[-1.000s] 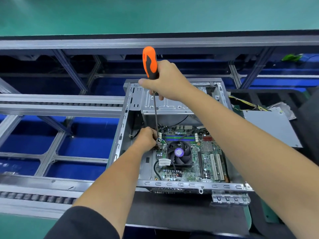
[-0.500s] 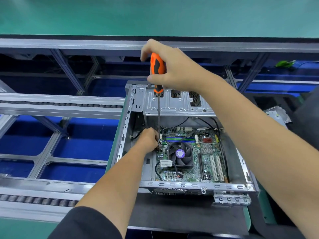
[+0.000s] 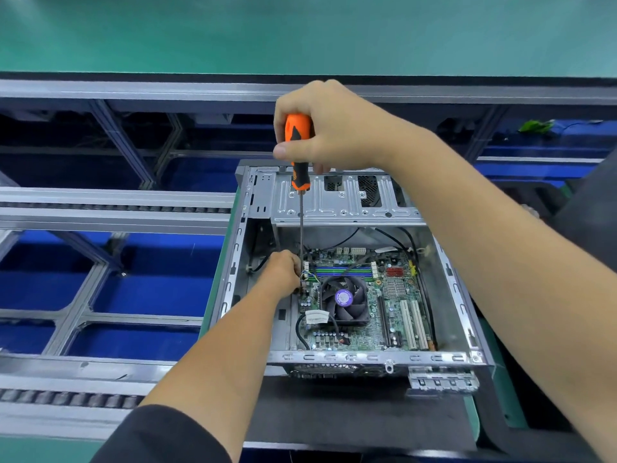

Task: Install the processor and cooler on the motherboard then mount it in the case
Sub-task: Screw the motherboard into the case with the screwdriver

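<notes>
A green motherboard [image 3: 397, 305] lies inside the open metal case [image 3: 344, 202], with a black cooler fan [image 3: 345, 300] mounted near its middle. My right hand [image 3: 330, 128] grips the orange and black handle of a screwdriver [image 3: 298, 148] held upright; its long shaft runs down to the board's left edge. My left hand [image 3: 282, 270] is inside the case at that edge, its fingers curled around the shaft's lower end. The tip and any screw are hidden by those fingers.
The case sits on a dark mat [image 3: 354, 416]. Conveyor rails [image 3: 110, 212] and blue frame openings [image 3: 147, 289] lie to the left. Black cables [image 3: 404, 238] run along the case's back and right wall. A green object [image 3: 534, 127] lies far right.
My right hand has slid down over the top of the screwdriver handle and now covers most of it. The view shifted slightly. My left hand stays at the shaft's lower end.
</notes>
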Motion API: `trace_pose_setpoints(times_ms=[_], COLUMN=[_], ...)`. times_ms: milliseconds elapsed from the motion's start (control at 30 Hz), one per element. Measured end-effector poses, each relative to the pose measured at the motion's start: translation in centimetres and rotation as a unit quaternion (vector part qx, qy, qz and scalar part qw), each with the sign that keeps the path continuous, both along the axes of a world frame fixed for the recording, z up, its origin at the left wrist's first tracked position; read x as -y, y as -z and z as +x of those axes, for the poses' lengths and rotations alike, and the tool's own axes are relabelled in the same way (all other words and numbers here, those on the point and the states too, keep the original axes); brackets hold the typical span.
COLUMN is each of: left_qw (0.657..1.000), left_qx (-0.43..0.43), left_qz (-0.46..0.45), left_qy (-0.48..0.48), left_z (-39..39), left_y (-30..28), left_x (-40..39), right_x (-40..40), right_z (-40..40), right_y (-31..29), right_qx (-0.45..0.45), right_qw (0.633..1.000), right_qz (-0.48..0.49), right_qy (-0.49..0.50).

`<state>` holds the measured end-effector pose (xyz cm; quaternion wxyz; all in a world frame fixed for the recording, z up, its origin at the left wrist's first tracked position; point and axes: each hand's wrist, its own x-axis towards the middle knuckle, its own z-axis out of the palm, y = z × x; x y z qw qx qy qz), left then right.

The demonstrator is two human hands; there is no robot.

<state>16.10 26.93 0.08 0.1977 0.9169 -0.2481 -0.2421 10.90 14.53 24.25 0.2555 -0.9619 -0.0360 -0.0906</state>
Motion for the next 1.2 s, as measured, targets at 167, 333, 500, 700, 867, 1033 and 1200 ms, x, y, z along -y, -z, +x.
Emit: trace_pose_setpoints(times_ms=[167,333,500,700,867,1033,1200], left_qw=[0.999,0.999,0.998,1.0,0.999,0.999,0.999], left_qx=[-0.021,-0.027,-0.016,-0.005,0.007,0.011,0.014], left_qz=[-0.025,-0.032,-0.04,-0.027,-0.01,-0.013,-0.046], left_qy=[-0.033,-0.032,-0.041,-0.001,0.034,0.051,0.02], left_z=[0.3,0.5,0.8,0.6,0.4,0.4,0.6], left_y=[0.3,0.5,0.9,0.8,0.5,0.6,1.1], left_x=[-0.1,-0.3,-0.4,-0.2,-0.4,-0.7,-0.6], right_x=[-0.3,-0.3,-1.4,-1.2,-0.3,-0.1,0.5], right_z=[-0.1,0.2,0.9,0.9,0.1,-0.5,-0.7], right_y=[-0.1,-0.4,-0.2,0.1,0.1,0.1,0.2], right_qx=[-0.001,-0.005,-0.007,0.016,0.015,0.0,0.011], right_qw=[1.0,0.999,1.0,0.997,0.998,1.0,1.0], right_qz=[-0.025,-0.046,-0.022,-0.078,-0.055,-0.001,-0.006], right_qy=[0.004,0.019,0.016,0.02,0.029,0.02,0.006])
